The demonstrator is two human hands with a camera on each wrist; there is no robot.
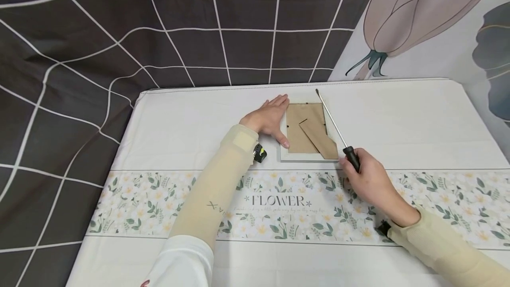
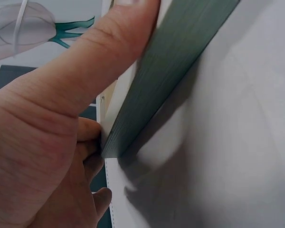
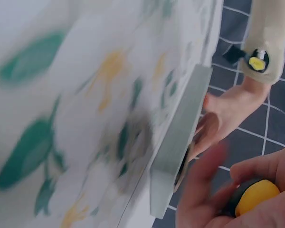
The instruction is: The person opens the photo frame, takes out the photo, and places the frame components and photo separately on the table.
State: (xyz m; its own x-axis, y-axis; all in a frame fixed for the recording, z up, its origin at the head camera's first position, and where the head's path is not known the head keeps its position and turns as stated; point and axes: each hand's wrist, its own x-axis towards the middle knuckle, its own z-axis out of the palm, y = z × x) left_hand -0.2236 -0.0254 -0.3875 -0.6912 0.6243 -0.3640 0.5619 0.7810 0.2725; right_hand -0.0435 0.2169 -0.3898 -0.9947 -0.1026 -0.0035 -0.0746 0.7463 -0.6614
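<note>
A picture frame (image 1: 287,157) lies back side up on the table, with pale grey-green sides and a brown backing board (image 1: 296,138). Its brown stand leg (image 1: 316,138) slants across the board, and small black tabs dot the edge. My left hand (image 1: 270,121) rests spread along the frame's left side, thumb (image 2: 111,47) laid over the rim. In my right hand (image 1: 368,176) I grip a screwdriver (image 1: 334,123) by its black handle, which shows a yellow end (image 3: 256,197) in the right wrist view. The shaft slants over the frame's right side, tip near its far right corner.
The table wears a white cloth (image 1: 191,127) with a floral band (image 1: 159,203) lettered "FLOWER". Dark grid-patterned fabric (image 1: 247,3) hangs behind and at the left. A white sheet with a large flower print (image 1: 402,21) hangs at the back right.
</note>
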